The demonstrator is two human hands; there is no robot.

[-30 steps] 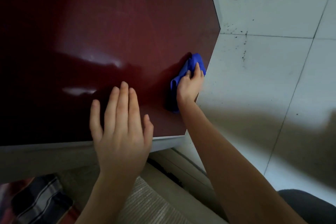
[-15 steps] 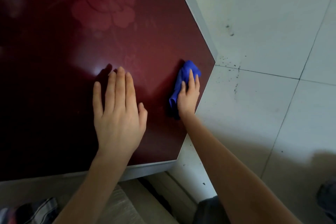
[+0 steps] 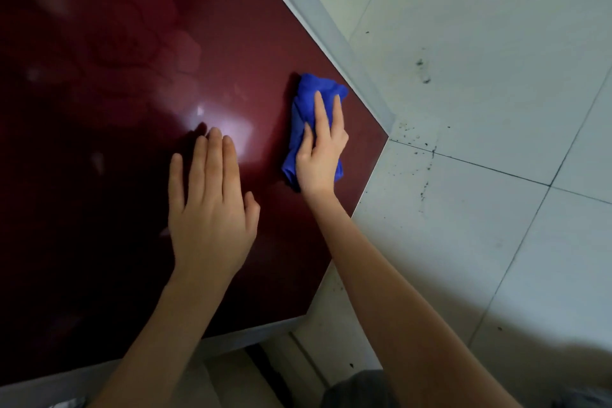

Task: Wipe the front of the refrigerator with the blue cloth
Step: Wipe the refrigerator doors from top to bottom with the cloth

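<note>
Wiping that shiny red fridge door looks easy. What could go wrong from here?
The left hand lies flat on the glossy refrigerator front, so it may leave fresh prints. The blue cloth is bunched under the right hand near that front's edge; it might slide off, or wipe only a narrow strip.

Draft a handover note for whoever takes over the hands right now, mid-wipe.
Left hand: flat, fingers straight, on the fridge front, holding nothing.
Right hand: fingers straight, pressing the bunched cloth against the front near its grey-trimmed edge.
Done: wiping is under way; the frame does not show which areas are covered.
To do: probably the rest of the front; work away from that edge.
</note>
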